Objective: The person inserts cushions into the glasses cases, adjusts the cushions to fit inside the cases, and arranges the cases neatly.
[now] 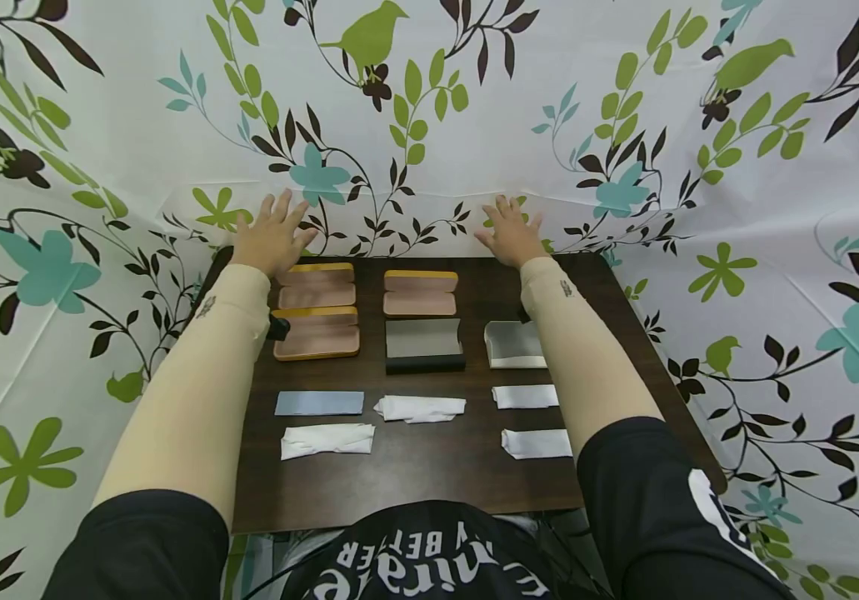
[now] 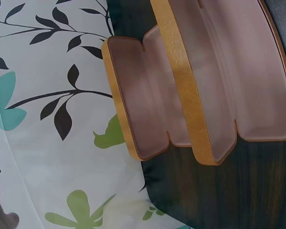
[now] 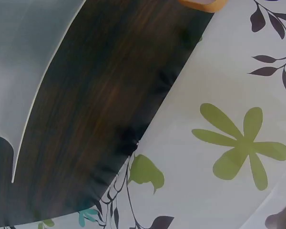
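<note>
Both hands reach over the far edge of the table with nothing in them. My left hand [image 1: 272, 237] has its fingers spread, just beyond two open glasses cases, a back one [image 1: 317, 295] and a front one [image 1: 317, 340], tan with pink lining. The left wrist view shows those cases, with the front case [image 2: 264, 71] larger. My right hand [image 1: 513, 235] is also spread, beyond an open silver-grey glasses case [image 1: 513, 343] partly hidden by the forearm. A third tan case [image 1: 420, 302] and a grey case [image 1: 423, 340] with a dark front lie open between the arms.
A folded blue-grey cloth [image 1: 319, 403] and several folded white cloths, one at front left [image 1: 327, 441] and one at front right [image 1: 536, 444], lie nearer the body on the dark wooden table [image 1: 429, 487]. A patterned curtain [image 1: 429, 192] hangs behind and at both sides.
</note>
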`<state>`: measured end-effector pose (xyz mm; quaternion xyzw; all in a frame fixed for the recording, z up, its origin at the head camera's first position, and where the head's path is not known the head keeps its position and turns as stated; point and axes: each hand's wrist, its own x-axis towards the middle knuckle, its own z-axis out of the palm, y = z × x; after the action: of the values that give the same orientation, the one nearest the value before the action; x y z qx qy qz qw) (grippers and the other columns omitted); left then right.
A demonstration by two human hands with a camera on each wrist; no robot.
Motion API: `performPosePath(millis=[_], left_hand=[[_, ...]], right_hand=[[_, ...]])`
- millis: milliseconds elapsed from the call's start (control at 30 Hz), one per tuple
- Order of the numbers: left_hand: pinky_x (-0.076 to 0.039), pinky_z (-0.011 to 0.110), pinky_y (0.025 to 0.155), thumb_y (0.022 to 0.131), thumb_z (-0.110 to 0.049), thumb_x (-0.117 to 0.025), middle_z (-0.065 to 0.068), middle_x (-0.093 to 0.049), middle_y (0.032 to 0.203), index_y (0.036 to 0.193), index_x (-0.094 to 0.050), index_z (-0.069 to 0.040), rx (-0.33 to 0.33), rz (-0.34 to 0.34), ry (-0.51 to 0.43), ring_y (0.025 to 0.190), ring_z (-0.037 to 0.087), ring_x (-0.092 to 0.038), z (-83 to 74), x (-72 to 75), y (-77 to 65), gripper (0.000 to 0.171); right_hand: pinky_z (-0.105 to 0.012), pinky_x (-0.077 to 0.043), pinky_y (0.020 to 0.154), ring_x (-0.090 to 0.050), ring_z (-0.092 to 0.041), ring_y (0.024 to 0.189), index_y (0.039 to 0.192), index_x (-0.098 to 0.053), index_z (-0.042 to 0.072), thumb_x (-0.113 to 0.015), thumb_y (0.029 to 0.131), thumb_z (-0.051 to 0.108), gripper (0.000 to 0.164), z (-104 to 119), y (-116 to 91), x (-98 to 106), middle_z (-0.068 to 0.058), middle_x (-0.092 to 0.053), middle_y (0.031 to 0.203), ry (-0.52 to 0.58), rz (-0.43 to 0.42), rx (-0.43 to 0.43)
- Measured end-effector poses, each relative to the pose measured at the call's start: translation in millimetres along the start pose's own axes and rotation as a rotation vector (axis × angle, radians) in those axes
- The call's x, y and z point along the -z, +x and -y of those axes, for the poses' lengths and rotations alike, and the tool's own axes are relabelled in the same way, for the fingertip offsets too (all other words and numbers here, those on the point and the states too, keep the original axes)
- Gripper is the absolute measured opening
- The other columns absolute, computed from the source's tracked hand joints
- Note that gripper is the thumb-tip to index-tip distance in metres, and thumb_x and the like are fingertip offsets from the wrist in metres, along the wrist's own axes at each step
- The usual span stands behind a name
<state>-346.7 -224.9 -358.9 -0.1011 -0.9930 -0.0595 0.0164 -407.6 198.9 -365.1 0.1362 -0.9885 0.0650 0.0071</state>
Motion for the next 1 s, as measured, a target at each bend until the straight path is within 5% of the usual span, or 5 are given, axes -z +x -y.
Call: performPosePath(millis=[133,233,367,633,1000], left_hand=[[-0.017,0.069,0.11,0.102,-0.055,-0.022,0.015,-0.011,0.161,0.156,-0.014,-0.016,-0.018,-0.056,-0.041,0.146,0.039,-0.014,-5.2,-4.0,1.7,0.067],[-0.038,0.062,0.101,0.104,-0.047,-0.031,0.018,-0.04,0.149,0.151,-0.032,-0.012,-0.032,-0.128,-0.07,0.132,0.039,-0.042,-11.7,-6.2,0.0,0.059],[-0.052,0.054,0.078,0.104,-0.036,-0.042,0.015,-0.066,0.116,0.127,-0.059,-0.009,-0.064,-0.234,-0.134,0.099,0.035,-0.063,-21.9,-12.1,-9.9,0.04],[-0.044,0.04,0.053,0.102,-0.039,-0.045,0.005,-0.063,0.077,0.106,-0.066,-0.015,-0.074,-0.303,-0.293,0.063,0.023,-0.053,-39.2,-45.5,-36.7,0.033],[-0.046,0.037,0.058,0.099,-0.034,-0.055,0.002,-0.068,0.082,0.108,-0.069,-0.015,-0.139,-0.224,-0.372,0.066,0.019,-0.056,-63.1,-85.1,-57.5,0.025]], right_hand=[[-0.062,-0.027,0.11,-0.032,-0.032,0.141,0.153,-0.027,0.017,-0.038,0.102,0.047,0.06,4,-4,-4,-0.012,-0.031,0.156,0.048,-0.055,-0.002],[-0.051,-0.048,0.095,-0.057,-0.03,0.119,0.145,-0.042,0.013,-0.044,0.102,0.04,0.051,11,-11,-9,-0.012,-0.057,0.135,0.114,-0.135,0.013],[-0.045,-0.053,0.082,-0.065,-0.027,0.099,0.133,-0.055,0.011,-0.048,0.102,0.035,0.04,20,-27,-20,-0.011,-0.068,0.116,0.18,-0.203,0.032],[-0.042,-0.05,0.086,-0.062,-0.024,0.098,0.123,-0.061,0.009,-0.052,0.1,0.032,0.034,30,-62,-56,-0.008,-0.067,0.113,0.343,-0.163,0.081],[-0.039,-0.052,0.084,-0.063,-0.022,0.097,0.117,-0.065,0.008,-0.054,0.1,0.027,0.027,45,-92,-96,-0.006,-0.067,0.113,0.425,-0.032,0.097]])
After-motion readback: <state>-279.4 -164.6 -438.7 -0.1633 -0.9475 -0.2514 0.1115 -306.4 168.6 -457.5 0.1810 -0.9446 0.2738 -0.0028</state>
